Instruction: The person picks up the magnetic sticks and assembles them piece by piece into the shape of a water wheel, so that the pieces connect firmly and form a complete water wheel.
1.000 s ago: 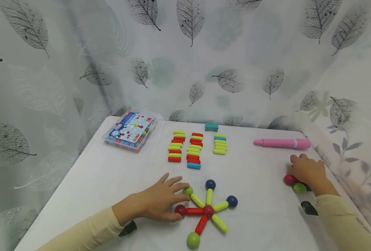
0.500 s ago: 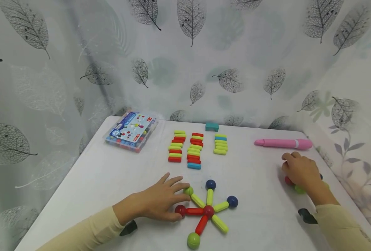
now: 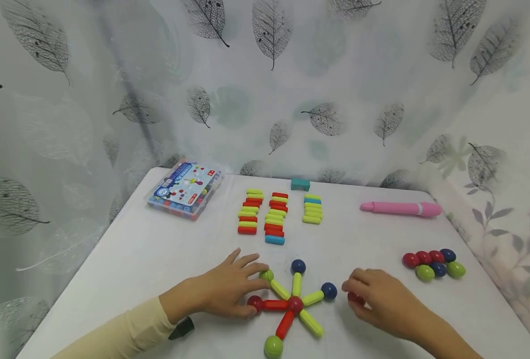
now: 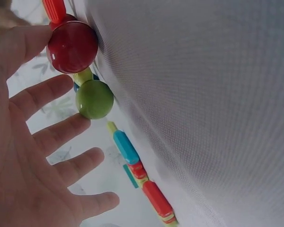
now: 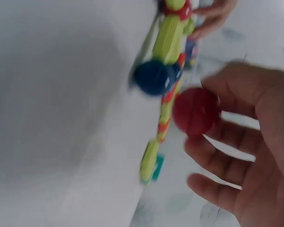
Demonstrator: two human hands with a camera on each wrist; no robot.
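A star of red and yellow-green rods lies on the table around a red centre ball (image 3: pixel 295 304). Dark blue, green and red balls cap most rods; the lower-right yellow-green rod (image 3: pixel 311 324) has a bare outer end. My left hand (image 3: pixel 226 290) rests at the star's left side, fingers spread. Its thumb touches the red end ball (image 4: pixel 73 47), and fingertips lie against the green ball (image 4: pixel 94 99). To the right of the star, my right hand (image 3: pixel 388 304) pinches a loose red ball (image 5: pixel 195 111) between thumb and fingers, near the star's dark blue ball (image 3: pixel 329 291).
Several loose balls (image 3: pixel 436 257) sit in a cluster at the right. Three columns of short rods (image 3: pixel 274 220) lie behind the star. A clear parts box (image 3: pixel 186 189), a teal block (image 3: pixel 300 184) and a pink marker-like stick (image 3: pixel 400 208) are along the back.
My right hand has left the ball cluster at the right and come left toward the star, carrying a red ball. The left hand stays in place on the star.
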